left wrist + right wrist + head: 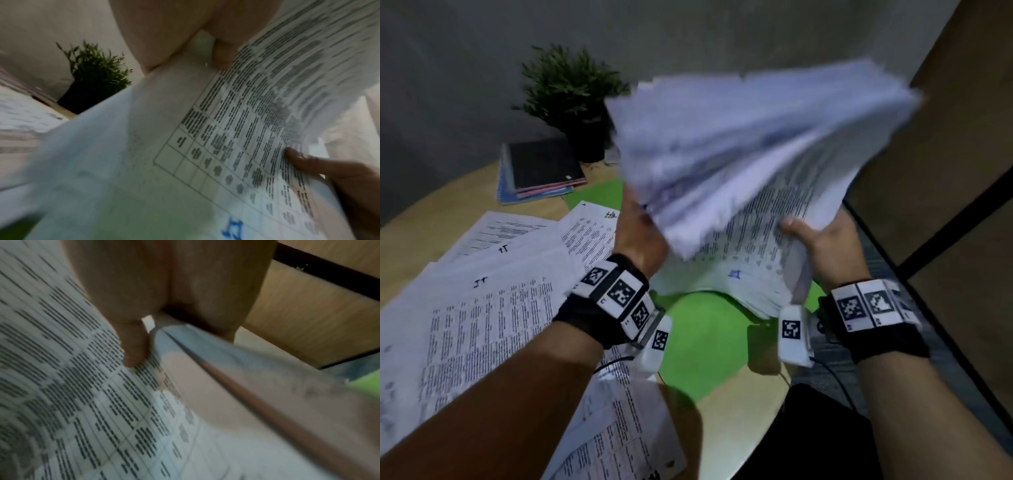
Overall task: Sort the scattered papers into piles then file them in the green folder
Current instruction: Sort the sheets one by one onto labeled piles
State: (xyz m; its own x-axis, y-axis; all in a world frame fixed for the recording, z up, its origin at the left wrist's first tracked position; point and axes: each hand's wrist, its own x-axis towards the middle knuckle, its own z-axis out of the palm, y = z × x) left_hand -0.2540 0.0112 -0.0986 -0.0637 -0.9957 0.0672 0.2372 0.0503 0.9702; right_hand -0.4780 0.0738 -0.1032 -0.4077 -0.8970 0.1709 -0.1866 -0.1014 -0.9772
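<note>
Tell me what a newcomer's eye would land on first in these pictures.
First, the thick stack of papers, fanned and blurred, raised in the middle of the head view with the left hand and right hand each keeping a grip on a lower side. Next, the bright green folder lying open on the table right under it. Then the loose sheets spread across the table's left, with a potted plant at the back.
</note>
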